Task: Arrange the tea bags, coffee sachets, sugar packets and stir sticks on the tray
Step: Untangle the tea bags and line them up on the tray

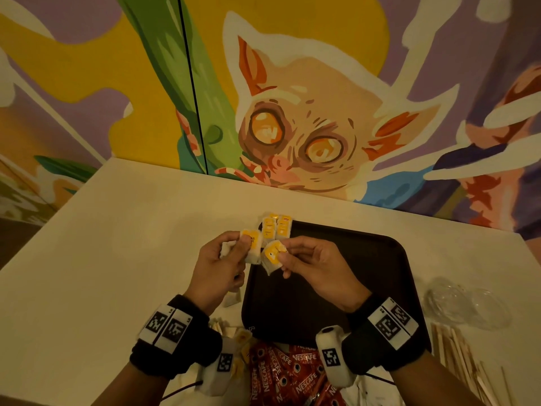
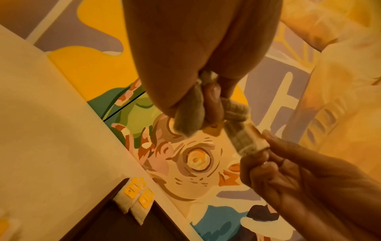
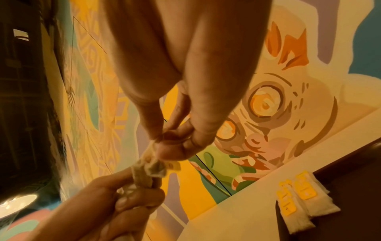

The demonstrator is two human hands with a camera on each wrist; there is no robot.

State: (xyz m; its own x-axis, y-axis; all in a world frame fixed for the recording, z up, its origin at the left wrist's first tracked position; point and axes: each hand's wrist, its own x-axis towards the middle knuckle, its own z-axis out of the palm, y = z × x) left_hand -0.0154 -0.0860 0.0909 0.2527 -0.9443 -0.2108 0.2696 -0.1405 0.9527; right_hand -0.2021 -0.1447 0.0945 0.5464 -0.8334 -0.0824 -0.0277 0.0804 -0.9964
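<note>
Head view: a tea bag with a yellow tag (image 1: 253, 244) is pinched by the left hand (image 1: 218, 268), and a second tea bag (image 1: 272, 257) is pinched between thumb and fingers of the right hand (image 1: 316, 271), both held above the near-left part of the dark tray (image 1: 366, 276). Placed tea bags (image 1: 276, 227) are laid side by side on the tray's far left corner, while red coffee sachets (image 1: 281, 373) and wooden stir sticks (image 1: 465, 356) are left on the white table (image 1: 117, 244) near the tray's front edge.
</note>
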